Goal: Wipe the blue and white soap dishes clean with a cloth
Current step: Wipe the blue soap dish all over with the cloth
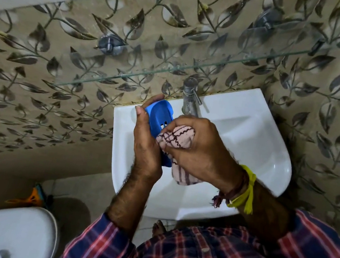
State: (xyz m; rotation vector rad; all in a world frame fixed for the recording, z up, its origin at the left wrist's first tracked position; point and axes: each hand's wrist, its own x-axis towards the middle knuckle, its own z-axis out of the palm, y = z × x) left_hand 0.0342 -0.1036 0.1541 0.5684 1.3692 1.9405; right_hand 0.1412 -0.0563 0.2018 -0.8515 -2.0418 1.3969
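Note:
My left hand (145, 138) grips the blue soap dish (160, 116) from its left side and holds it tilted over the white sink (251, 141). My right hand (201, 149) is closed around a bunched pink cloth with dark stripes (176, 137). The cloth presses into the dish's lower inner part, near its drain slots. A loose end of the cloth hangs below my right hand. The lower part of the dish is hidden behind both hands. No white soap dish is in view.
A chrome tap (189, 97) stands at the sink's back edge, just beyond my hands. A glass shelf (173, 68) juts from the leaf-patterned wall above it. A white toilet (9, 235) sits at the lower left, with an orange item (33, 196) on the floor behind it.

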